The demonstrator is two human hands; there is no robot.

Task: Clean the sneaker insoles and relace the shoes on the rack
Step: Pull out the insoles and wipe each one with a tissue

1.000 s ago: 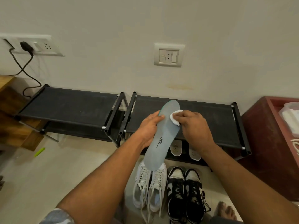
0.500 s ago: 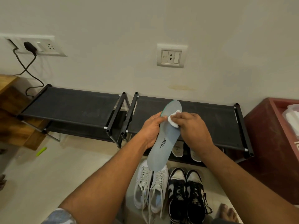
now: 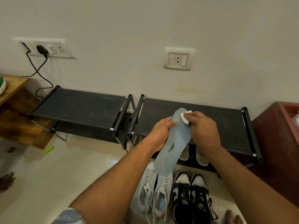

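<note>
My left hand (image 3: 161, 133) grips a grey insole (image 3: 174, 146) by its left edge, toe end pointing up and away, above the shoes. My right hand (image 3: 203, 131) pinches a small white wipe (image 3: 186, 116) and presses it on the insole's upper right part. Below the insole, on the floor, stands a pair of white sneakers (image 3: 154, 194) with loose laces, and to their right a black-and-white pair (image 3: 192, 198). The black shoe rack (image 3: 226, 126) stands behind my hands against the wall.
A second black rack (image 3: 80, 109) stands to the left. White slippers (image 3: 201, 157) sit on the right rack's lower shelf. A dark red cabinet (image 3: 278, 143) is at the right, wooden furniture (image 3: 17, 113) at the left. A green marker (image 3: 48, 150) lies on the floor.
My right hand has slid the wipe up toward the insole's toe end. The insole stays in my left hand, and the view has shifted slightly.
</note>
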